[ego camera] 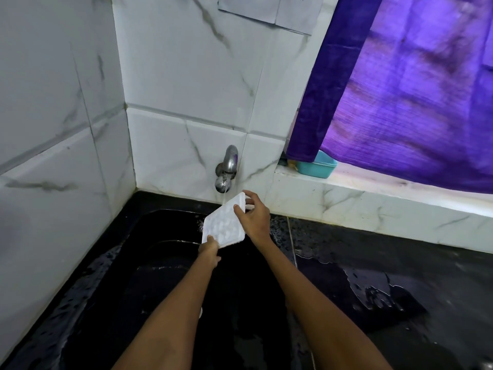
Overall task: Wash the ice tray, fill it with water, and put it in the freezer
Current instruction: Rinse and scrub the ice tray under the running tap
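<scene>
From the head camera, both hands hold a white ice tray (223,222) over a black sink (160,276). The left hand (209,252) grips the tray's near corner, thumb on top and fingers curled underneath. The right hand (253,217) pinches the far right edge, thumb lying on the tray's upper face and the other fingers curled round its far corner. The tray is tilted, its far corner raised toward the tap.

Just beyond the right hand's fingers a metal tap (226,169) juts from the wall, short, rounded and dull silver. A thin stream of water (225,196) falls from its spout onto the tray's far corner. The tray is a flat rectangle of pale plastic with rounded corners and rows of small rounded pockets.

Behind and to the left of the hands stand glossy white tiles (186,89) with grey marble veins and pale grout lines. To the right of the right hand runs a dark counter (400,276), wet, with puddles shining on it. Above that is a white marbled ledge (360,198), and on it, beyond the right hand, a small teal plastic tub (317,166), partly covered by a purple curtain (413,89) of ribbed, slightly sheer cloth. Two paper notices (269,9) are stuck high on the wall; their print is cut off
</scene>
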Action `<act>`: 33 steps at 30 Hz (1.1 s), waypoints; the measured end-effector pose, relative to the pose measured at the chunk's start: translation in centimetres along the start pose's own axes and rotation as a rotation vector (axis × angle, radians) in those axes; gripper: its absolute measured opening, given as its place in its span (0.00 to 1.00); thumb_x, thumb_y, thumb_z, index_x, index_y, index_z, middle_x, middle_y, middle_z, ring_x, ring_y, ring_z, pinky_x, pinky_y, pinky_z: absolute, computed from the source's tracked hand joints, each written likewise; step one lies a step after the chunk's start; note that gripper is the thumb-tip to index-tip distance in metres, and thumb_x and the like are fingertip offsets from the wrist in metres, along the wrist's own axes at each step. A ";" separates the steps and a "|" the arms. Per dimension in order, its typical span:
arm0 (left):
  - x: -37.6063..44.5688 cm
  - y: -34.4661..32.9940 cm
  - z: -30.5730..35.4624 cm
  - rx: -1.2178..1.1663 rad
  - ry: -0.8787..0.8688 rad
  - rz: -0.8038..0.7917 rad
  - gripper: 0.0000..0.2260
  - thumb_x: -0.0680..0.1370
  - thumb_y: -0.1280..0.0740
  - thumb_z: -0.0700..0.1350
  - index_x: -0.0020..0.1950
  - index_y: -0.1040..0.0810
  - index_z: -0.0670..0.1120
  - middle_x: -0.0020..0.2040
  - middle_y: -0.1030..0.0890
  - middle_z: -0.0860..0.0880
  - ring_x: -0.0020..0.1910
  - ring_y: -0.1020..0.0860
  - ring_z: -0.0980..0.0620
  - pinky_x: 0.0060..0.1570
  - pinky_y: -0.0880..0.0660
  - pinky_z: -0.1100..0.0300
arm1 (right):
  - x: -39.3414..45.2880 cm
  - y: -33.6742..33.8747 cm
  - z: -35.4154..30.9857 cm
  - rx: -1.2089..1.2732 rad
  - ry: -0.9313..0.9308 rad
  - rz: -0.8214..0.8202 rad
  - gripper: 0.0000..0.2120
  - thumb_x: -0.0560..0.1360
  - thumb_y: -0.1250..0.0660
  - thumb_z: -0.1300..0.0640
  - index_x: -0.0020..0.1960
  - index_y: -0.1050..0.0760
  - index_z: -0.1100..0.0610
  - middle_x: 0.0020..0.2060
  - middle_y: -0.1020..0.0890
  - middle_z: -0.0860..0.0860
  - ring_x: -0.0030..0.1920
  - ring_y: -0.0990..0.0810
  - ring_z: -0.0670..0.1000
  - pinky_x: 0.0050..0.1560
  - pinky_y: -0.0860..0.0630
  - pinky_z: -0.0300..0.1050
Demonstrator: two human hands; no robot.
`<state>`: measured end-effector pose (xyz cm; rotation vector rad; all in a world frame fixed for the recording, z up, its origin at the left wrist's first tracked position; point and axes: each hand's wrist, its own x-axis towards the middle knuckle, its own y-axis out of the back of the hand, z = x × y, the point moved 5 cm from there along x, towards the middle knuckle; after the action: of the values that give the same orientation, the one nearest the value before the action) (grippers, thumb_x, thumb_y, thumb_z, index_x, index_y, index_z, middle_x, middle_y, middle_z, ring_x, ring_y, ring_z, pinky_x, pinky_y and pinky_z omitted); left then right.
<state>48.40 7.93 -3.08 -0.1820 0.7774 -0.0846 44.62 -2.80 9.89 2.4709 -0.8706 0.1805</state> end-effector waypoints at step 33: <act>3.8 13.6 3.1 -0.320 0.029 -0.024 0.15 0.83 0.44 0.46 0.39 0.31 0.41 0.38 0.28 0.43 0.36 0.27 0.47 0.19 0.25 0.57 | -0.3 -7.1 7.8 -0.285 -0.048 -0.262 0.12 0.64 0.42 0.74 0.32 0.31 0.57 0.36 0.22 0.59 0.39 0.25 0.56 0.37 0.33 0.48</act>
<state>53.39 21.11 -6.18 -0.4942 0.8146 0.0153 48.43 -1.83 0.05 2.2974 -0.5396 -0.0894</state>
